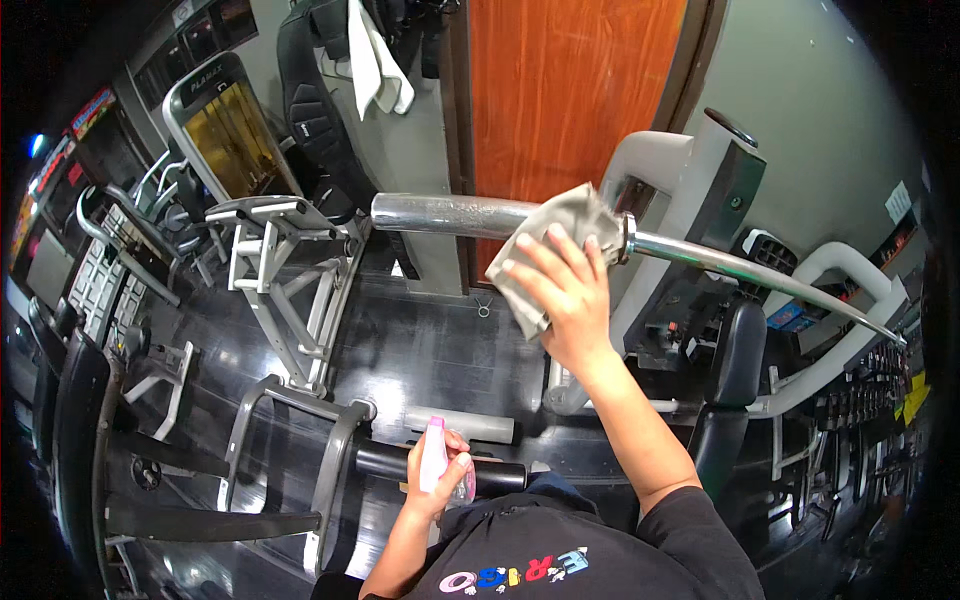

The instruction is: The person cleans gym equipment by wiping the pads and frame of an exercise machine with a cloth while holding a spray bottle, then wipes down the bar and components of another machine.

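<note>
My right hand [566, 300] lies with its fingers spread over a grey-beige cloth [529, 292]. The cloth is draped over the inner part of a barbell's thick metal sleeve [442, 214], next to the collar [628, 236]. From that collar the thin barbell shaft [742, 266] runs off to the right. Low in front of my body, my left hand [442, 480] grips a spray bottle [433, 461] with a white and pink trigger head. My fingers hide part of the bottle.
Below the bar stand a grey metal frame [337, 427] and a black padded roller [495, 476]. A silver machine [281, 285] is on the left; a black padded seat [731, 375] is on the right. A spring collar [483, 307] lies on the dark floor, before a wooden door [562, 90].
</note>
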Demonstrator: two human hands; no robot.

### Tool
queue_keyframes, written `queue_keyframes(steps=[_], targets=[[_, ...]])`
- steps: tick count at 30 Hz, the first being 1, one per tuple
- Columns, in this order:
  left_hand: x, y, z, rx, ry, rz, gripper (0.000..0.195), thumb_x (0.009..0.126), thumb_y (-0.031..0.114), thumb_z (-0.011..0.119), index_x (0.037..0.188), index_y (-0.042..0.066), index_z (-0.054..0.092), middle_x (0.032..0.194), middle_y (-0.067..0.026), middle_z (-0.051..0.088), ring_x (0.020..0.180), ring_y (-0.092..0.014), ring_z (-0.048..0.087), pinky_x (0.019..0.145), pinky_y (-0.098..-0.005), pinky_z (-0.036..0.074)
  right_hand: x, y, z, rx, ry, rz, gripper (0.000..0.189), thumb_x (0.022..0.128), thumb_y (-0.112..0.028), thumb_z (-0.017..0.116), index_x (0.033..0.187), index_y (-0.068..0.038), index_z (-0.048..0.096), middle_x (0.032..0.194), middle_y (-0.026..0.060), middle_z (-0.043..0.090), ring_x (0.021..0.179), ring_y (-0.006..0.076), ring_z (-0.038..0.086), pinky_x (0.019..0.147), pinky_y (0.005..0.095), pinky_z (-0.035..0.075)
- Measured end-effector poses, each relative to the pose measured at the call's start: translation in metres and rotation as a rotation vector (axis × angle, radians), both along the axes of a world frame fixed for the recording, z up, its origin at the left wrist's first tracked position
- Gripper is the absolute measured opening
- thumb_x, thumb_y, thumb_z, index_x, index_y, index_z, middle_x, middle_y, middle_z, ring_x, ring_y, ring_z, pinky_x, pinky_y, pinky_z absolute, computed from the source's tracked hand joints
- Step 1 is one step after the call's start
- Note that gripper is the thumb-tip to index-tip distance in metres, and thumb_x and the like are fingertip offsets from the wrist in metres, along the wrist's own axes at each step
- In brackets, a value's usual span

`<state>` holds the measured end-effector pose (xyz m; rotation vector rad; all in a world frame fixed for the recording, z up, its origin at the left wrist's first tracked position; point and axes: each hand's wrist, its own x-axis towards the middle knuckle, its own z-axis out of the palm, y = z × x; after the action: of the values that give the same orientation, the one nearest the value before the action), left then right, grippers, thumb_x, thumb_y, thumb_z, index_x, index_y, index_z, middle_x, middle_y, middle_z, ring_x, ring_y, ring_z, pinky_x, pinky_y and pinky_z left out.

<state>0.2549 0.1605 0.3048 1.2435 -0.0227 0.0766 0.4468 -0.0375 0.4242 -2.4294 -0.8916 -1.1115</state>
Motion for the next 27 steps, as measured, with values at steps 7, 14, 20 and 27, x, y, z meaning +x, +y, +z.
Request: queue_keyframes(steps=[7, 14, 20, 27], targets=[[0.007, -0.003, 0.002, -0.033, -0.004, -0.011, 0.023, 0.085, 0.000, 0.068, 0.102, 0.002, 0.053, 0.097, -0.0098, 0.058, 0.080, -0.014, 0.060, 0.072, -0.0285, 0.053, -0.014, -0.022, -0.029, 0.264, 0.258, 0.174, 0.043, 0.071, -0.012, 0.078, 0.113, -0.017, 0.069, 0.124, 0.0077, 0.065, 0.110, 0.0288, 0.065, 0.092, 0.0423, 0.054], [0.014, -0.010, 0.005, -0.030, -0.012, -0.066, 0.022, 0.086, 0.001, 0.068, 0.103, 0.002, 0.053, 0.099, -0.0094, 0.057, 0.081, -0.014, 0.060, 0.073, -0.0291, 0.053, 0.011, -0.032, 0.074, 0.324, -0.361, 0.065, 0.041, 0.072, -0.015, 0.079, 0.112, -0.015, 0.070, 0.112, 0.0136, 0.068, 0.094, 0.0309, 0.069, 0.080, 0.0390, 0.058], [0.015, -0.016, 0.003, -0.037, -0.013, -0.082, 0.023, 0.086, 0.000, 0.068, 0.103, 0.003, 0.053, 0.100, -0.0095, 0.057, 0.083, -0.014, 0.060, 0.073, -0.0296, 0.053, 0.029, -0.013, 0.058, -0.030, 0.049, -0.066, 0.061, 0.066, 0.000, 0.072, 0.124, -0.015, 0.062, 0.137, 0.0095, 0.056, 0.128, 0.0314, 0.051, 0.109, 0.0459, 0.038], [0.007, -0.011, -0.002, -0.035, 0.006, -0.004, 0.022, 0.086, 0.000, 0.068, 0.103, 0.002, 0.053, 0.097, -0.0094, 0.058, 0.079, -0.014, 0.061, 0.072, -0.0296, 0.054, -0.001, -0.019, -0.019, 0.014, -0.025, -0.019, 0.052, 0.067, -0.007, 0.073, 0.116, -0.021, 0.066, 0.139, -0.0026, 0.057, 0.131, 0.0225, 0.051, 0.111, 0.0493, 0.029]])
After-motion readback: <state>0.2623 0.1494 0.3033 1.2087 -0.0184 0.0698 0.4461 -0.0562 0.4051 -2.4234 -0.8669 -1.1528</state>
